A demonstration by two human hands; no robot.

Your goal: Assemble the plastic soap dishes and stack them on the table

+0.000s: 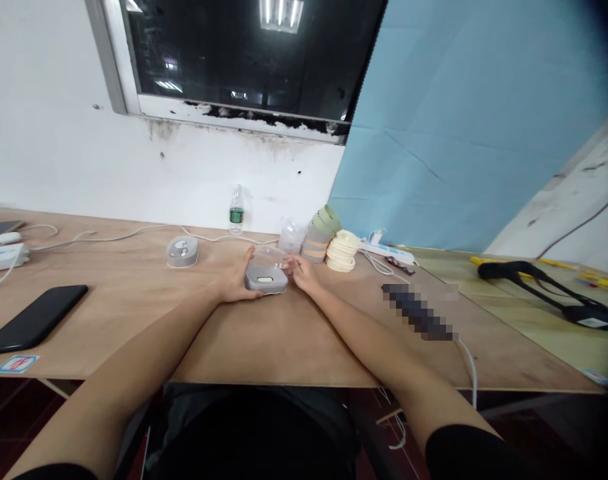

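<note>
In the head view, a small grey plastic container [267, 280] with a pale oval patch on it sits on the table in front of me. Its clear plastic lid [270, 256] appears raised at the far side. My left hand [235, 280] grips the container's left side, the thumb at its near edge and a finger along the far edge. At the right, my right hand [301, 271] has its fingers closed on the edge of the clear lid; the fingertips are partly blurred. A similar round grey container [183, 251] stands farther left, apart from both hands.
Behind my hands stand a plastic bottle [237, 212], stacked cups [320, 235] and a pile of cream lids [343, 251]. A black phone [37, 319] lies left; a power strip [389, 252] and a black strap-like frame [549, 290] lie right. A white cable [134, 233] runs along the back.
</note>
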